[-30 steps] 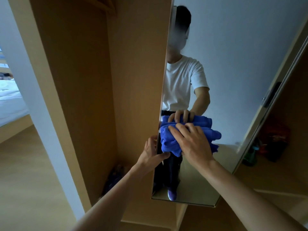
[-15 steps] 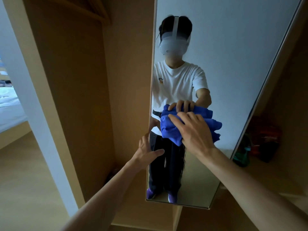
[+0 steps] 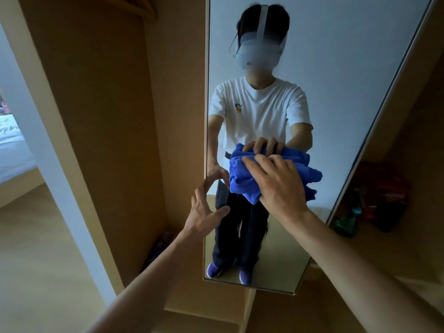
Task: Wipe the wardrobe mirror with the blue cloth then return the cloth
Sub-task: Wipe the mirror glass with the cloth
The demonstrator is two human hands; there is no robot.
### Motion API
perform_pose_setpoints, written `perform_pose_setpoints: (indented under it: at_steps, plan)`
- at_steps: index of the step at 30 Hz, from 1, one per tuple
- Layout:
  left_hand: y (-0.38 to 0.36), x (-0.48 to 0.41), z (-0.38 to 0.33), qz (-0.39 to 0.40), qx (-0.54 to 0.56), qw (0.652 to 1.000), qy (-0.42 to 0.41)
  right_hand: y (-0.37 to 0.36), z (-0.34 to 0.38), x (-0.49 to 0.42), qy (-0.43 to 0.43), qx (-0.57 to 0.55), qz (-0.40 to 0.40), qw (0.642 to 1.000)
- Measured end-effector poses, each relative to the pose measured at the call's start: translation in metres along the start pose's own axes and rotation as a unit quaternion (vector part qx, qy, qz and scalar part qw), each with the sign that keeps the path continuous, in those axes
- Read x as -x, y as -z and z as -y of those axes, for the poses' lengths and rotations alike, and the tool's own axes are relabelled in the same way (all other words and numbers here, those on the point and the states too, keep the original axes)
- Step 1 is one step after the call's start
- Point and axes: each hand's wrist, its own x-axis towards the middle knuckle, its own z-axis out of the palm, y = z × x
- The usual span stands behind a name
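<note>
The right hand (image 3: 278, 186) presses the blue cloth (image 3: 242, 183) on the mirror (image 3: 336, 92) with flat fingers, gripping nothing. The left hand (image 3: 204, 212), fingers spread, merely touches its edge. Hard pushing could swing the mirror and drop the cloth.

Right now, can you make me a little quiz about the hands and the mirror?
1. True or false: the right hand presses the blue cloth against the mirror.
2. Which one touches the mirror's left edge? A. left hand B. right hand C. neither
3. Fill in: the shoes reflected in the mirror are ____.
Key: 1 true; 2 A; 3 purple.
</note>
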Motion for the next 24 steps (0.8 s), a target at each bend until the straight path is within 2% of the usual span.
perform_pose_setpoints:
  at_steps: [7,13,18,24]
  plan:
    - [-0.007,0.008,0.000,-0.022,-0.003,1.000,0.008,-0.021,0.004,0.040,0.035,-0.023,0.033,0.999]
    - [-0.008,0.014,-0.004,-0.020,0.006,1.000,0.017,-0.011,-0.007,0.042,0.055,-0.038,0.055,0.996]
    - [-0.007,0.019,-0.010,-0.005,0.017,1.000,0.023,0.015,-0.036,0.024,0.023,-0.030,0.023,0.999]
    - [-0.013,0.020,-0.017,-0.019,0.031,0.998,0.046,0.041,-0.064,0.006,0.025,0.008,0.003,1.000]
